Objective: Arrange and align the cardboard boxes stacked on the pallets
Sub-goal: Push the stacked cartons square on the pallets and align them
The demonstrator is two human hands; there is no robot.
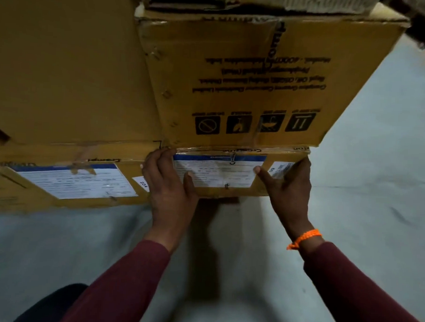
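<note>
- Maroon sleeves [118,285] come up from the bottom edge, w/ a dark trouser leg [54,302] at lower left.
- Orange braided wristband [304,238] on the right wrist.
- Left hand [171,183]: palm flat against the front of the low box [260,191]. Fingertips reach its top edge and the thumb is spread onto the label. It is pressing, not clenched.
- Right hand [288,188]: grasping the low box at its right front corner, thumb on the front face, fingers wrapped round the side.
- Low box sits at the bottom of the stack, at the stack's right end, its front facing the camera. Its underside is in shadow, so I can't tell what it rests on.
- White label [218,172] w/ blue top band on its front; the print is too small to read. A small barcode sticker [283,168] sits by the right fingers.
- Big box [234,76] is directly on top of it. Its black print is upside down and blurred, w/ a row of four handling icons [254,123].
- Tape along the seam carries part lettering, approx "Cromp…".
- Neighbour box [127,201] is touching on the left, w/ the same type of blue-band label [76,181] and a white sticker reading "234" [144,183].
- Plain tall box [65,57] stands above the neighbour.
- Torn carton [238,1] at the very top.
- Grey floor [389,168] below and to the right.
</note>
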